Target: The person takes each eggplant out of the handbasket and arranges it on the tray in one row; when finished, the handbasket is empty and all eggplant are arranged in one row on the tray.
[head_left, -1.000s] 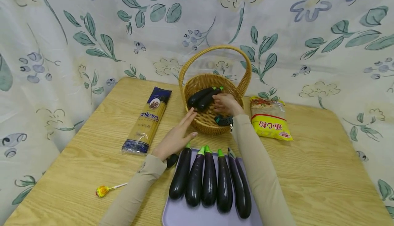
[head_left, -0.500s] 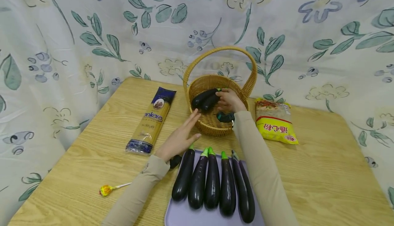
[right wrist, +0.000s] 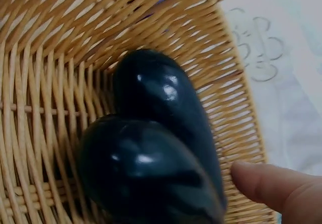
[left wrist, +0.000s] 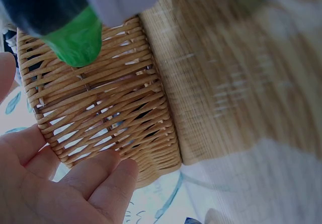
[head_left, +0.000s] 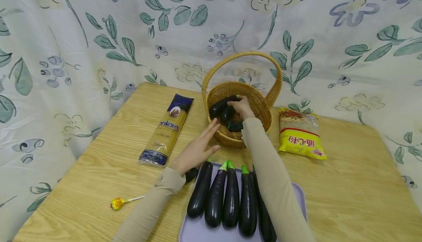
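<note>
Woven wicker basket (head_left: 227, 139) meets the straight, relaxed fingers of the left hand (head_left: 195, 152), probably to keep it steady. Farther in, the right hand (head_left: 242, 109) seemingly grips the nearer eggplant (head_left: 227, 114) by its slimmer, easier end, left of the palm.

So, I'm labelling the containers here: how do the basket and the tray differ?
The basket is round, woven and tan; the tray is flat and lilac. The basket has a tall arched handle; none shows on the tray, though part of it is hidden or out of frame. The basket contains two eggplants, close together; the tray bears at least five, side by side. Both stand on the table.
</note>
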A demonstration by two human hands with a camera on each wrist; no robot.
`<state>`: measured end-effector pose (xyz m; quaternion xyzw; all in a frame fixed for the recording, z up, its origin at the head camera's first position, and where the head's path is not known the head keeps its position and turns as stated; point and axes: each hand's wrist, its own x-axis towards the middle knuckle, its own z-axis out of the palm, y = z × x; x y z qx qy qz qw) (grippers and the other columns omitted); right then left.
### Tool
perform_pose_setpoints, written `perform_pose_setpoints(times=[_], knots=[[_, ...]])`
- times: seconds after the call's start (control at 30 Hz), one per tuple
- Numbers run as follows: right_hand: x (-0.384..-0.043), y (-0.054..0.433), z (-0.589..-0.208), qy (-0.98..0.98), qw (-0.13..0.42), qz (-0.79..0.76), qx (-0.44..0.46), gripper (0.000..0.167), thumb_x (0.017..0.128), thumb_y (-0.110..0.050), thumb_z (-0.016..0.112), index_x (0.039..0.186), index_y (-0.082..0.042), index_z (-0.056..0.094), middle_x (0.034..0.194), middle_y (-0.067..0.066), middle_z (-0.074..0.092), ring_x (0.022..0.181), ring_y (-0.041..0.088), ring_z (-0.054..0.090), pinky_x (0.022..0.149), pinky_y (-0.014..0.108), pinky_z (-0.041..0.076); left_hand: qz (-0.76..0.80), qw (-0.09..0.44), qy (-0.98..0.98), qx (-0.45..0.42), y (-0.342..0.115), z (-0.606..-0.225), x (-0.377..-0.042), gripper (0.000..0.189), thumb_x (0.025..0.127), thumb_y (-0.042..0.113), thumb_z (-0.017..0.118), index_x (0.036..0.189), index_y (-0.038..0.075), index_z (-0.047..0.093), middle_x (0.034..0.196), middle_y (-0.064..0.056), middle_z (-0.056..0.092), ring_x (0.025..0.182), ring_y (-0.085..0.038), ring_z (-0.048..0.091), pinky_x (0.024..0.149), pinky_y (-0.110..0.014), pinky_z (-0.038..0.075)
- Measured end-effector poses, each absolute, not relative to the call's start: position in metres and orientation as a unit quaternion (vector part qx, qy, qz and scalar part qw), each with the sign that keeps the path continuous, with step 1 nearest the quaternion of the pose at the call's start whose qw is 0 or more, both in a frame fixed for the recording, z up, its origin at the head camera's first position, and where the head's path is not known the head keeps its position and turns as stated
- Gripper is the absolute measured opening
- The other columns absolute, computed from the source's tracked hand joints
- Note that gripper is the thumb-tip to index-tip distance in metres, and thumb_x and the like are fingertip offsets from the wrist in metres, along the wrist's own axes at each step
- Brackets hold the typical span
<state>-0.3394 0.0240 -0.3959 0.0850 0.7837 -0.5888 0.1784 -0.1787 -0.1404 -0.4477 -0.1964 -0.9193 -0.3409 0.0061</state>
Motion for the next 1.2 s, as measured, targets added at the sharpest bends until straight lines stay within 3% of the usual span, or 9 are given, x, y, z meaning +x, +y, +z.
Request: perform_pose_setpoints(times=[0.4, 0.67, 0.87, 1.07, 1.2], knots=[[-0.348, 0.013, -0.414, 0.818, 0.120, -0.558, 0.075, 0.079, 0.092, -0.024, 0.066, 0.153, -0.015, 0.017, 0.153, 0.020, 0.031, 0.137, 0.038, 0.040, 0.110, 0.051, 0.040, -0.335, 0.002, -0.923, -0.188, -0.143, -0.445, -0.179, 0.073, 0.100, 0.035, 0.052, 0.157, 0.029, 0.008, 0.163, 0.017, -0.008, 0.143, -0.031, 0.034, 0.111, -0.053, 0.038], [-0.348, 0.018, -0.413, 0.812, 0.124, -0.565, 0.080, 0.080, 0.093, -0.029, 0.064, 0.154, -0.013, 0.015, 0.156, 0.018, 0.027, 0.141, 0.035, 0.036, 0.114, 0.049, 0.037, -0.344, 0.005, -0.918, -0.198, -0.140, -0.447, -0.180, 0.072, 0.100, 0.032, 0.053, 0.157, 0.024, 0.011, 0.166, 0.004, 0.000, 0.141, -0.035, 0.037, 0.108, -0.055, 0.040], [-0.345, 0.023, -0.402, 0.819, 0.127, -0.555, 0.072, 0.081, 0.093, -0.035, 0.063, 0.154, -0.014, 0.014, 0.158, 0.017, 0.024, 0.141, 0.034, 0.035, 0.113, 0.049, 0.037, -0.347, 0.006, -0.916, -0.201, -0.138, -0.448, -0.183, 0.072, 0.100, 0.033, 0.053, 0.157, 0.029, 0.009, 0.164, 0.013, -0.005, 0.140, -0.034, 0.039, 0.107, -0.055, 0.041], [-0.339, 0.025, -0.389, 0.809, 0.136, -0.568, 0.066, 0.083, 0.092, -0.037, 0.063, 0.155, -0.016, 0.012, 0.160, 0.015, 0.017, 0.142, 0.033, 0.033, 0.110, 0.049, 0.041, -0.348, 0.004, -0.917, -0.194, -0.138, -0.448, -0.182, 0.072, 0.099, 0.032, 0.054, 0.157, 0.028, 0.011, 0.165, 0.010, -0.002, 0.140, -0.034, 0.039, 0.107, -0.055, 0.041], [-0.334, 0.025, -0.381, 0.788, 0.147, -0.594, 0.069, 0.083, 0.092, -0.034, 0.064, 0.154, -0.017, 0.011, 0.158, 0.015, 0.020, 0.134, 0.034, 0.044, 0.103, 0.048, 0.048, -0.348, -0.001, -0.919, -0.188, -0.139, -0.449, -0.181, 0.071, 0.100, 0.034, 0.053, 0.157, 0.029, 0.010, 0.163, 0.017, -0.005, 0.140, -0.033, 0.039, 0.107, -0.054, 0.041]])
